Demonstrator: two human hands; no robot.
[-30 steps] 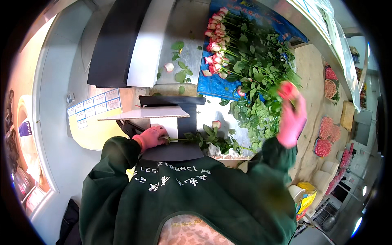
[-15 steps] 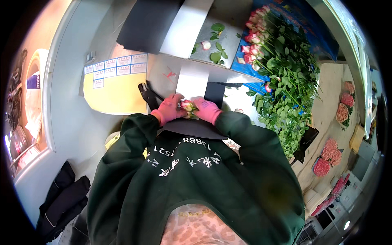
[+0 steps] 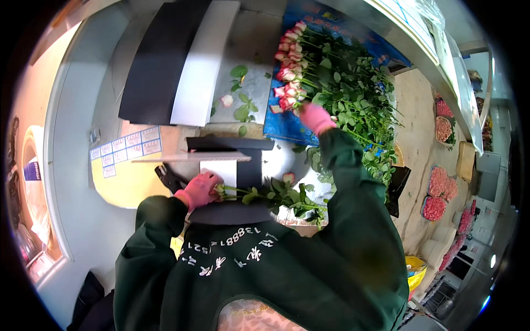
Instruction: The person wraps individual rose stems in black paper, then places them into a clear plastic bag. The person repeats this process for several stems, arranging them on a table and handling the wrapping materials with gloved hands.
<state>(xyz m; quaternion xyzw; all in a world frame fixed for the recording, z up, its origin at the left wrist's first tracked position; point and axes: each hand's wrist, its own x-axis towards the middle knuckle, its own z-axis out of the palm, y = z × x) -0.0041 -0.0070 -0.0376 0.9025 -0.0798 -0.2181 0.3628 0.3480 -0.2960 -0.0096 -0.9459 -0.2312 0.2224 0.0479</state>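
Observation:
My left hand (image 3: 200, 190), in a pink glove, is closed around the head end of a few roses (image 3: 220, 192), their blooms mostly covered by the fingers. Their leafy stems (image 3: 287, 197) lie out to the right over the worktop. Under this hand are a white sheet (image 3: 223, 166) and a black sheet (image 3: 252, 170). My right hand (image 3: 317, 117), also gloved in pink, is at the near end of a row of pink-and-white roses (image 3: 290, 71). Motion smears its fingers, so whether they grip a stem cannot be made out.
Long black (image 3: 160, 60) and white boards (image 3: 204, 66) stand at the far left. A black-handled tool (image 3: 170, 177) lies beside my left hand, near a yellow sheet with labels (image 3: 124, 185). Loose leaves (image 3: 243, 110) and a petal (image 3: 227, 100) lie on the metal surface. Pink bouquets (image 3: 441, 182) stand beyond on the right.
Both hands were together at a rose in the middle. My right hand has moved far and right to the rose pile; the left stays on the roses. The view has shifted right.

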